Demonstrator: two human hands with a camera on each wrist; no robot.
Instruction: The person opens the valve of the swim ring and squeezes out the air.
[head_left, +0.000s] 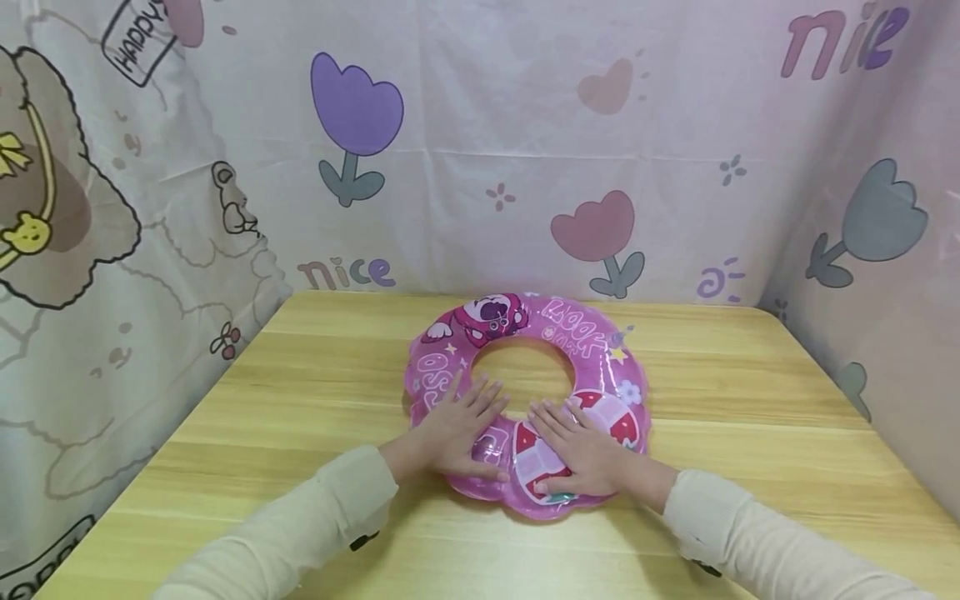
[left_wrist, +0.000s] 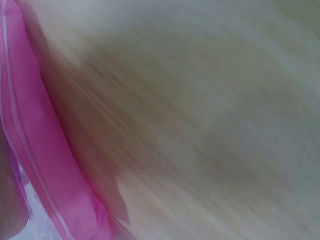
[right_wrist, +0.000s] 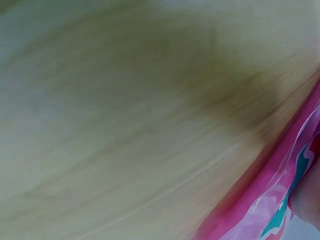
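Observation:
A pink inflated swim ring [head_left: 607, 333] with a scalloped outer edge lies flat on the wooden table. It carries a printed bear, white lettering, stars and a strawberry pattern. My left hand [head_left: 459, 429] rests palm down on its near left part, fingers spread and straight toward the centre hole. On the near right part, over the strawberry print, my right hand [head_left: 581, 454] lies flat with fingers extended. The left wrist view shows the ring's pink side [left_wrist: 55, 140] against the tabletop; the right wrist view catches its edge [right_wrist: 260, 200] beside a fingertip [right_wrist: 306, 200].
The light wood table [head_left: 330, 367] spreads out on both sides of the ring. A pale cloth [head_left: 465, 100] printed with tulips, hearts and words hangs behind the table and along its left and right sides.

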